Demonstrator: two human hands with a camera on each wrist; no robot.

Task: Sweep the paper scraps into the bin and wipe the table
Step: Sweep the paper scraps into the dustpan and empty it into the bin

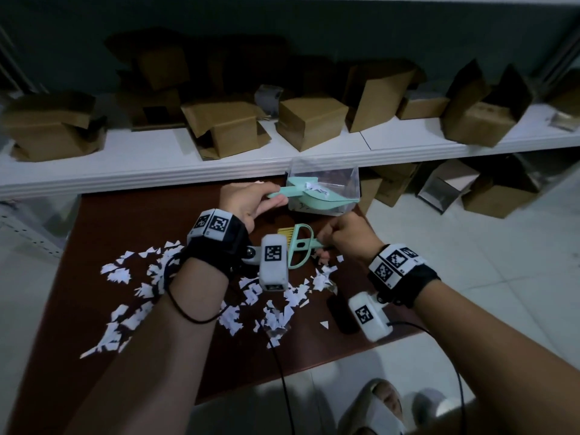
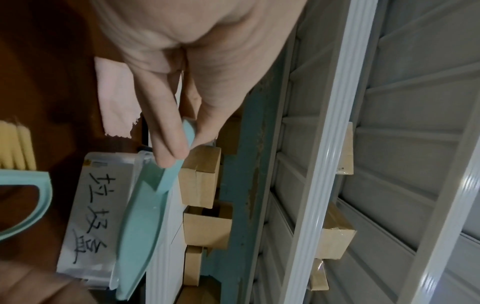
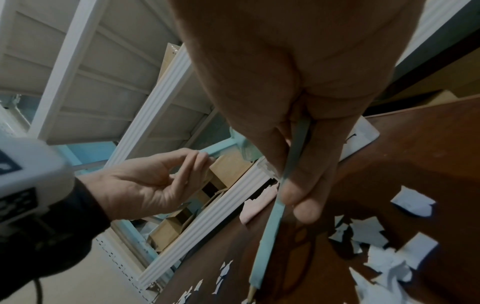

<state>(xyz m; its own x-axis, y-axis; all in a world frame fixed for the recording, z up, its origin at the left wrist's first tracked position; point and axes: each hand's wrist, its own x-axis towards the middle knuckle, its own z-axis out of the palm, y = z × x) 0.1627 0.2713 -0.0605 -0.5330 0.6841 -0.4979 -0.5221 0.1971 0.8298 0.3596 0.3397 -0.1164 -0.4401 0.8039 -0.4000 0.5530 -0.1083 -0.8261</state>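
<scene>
Dustpan (image 1: 317, 196) tips over the clear bin (image 1: 326, 180) at the table's (image 1: 131, 215) far edge, your left hand (image 1: 243, 200) pinching its handle so scraps slide in. Your right hand (image 1: 348, 235) grips the brush (image 1: 298, 243) low, near paper scraps (image 1: 270, 312) strewn across the table

We see a dark reddish-brown surface (image 1: 131, 215) strewn with white paper scraps (image 1: 138, 309) across its near half. A clear plastic bin (image 1: 351, 180) stands at its far edge, and a pink cloth (image 2: 114, 98) lies just beside the bin.
</scene>
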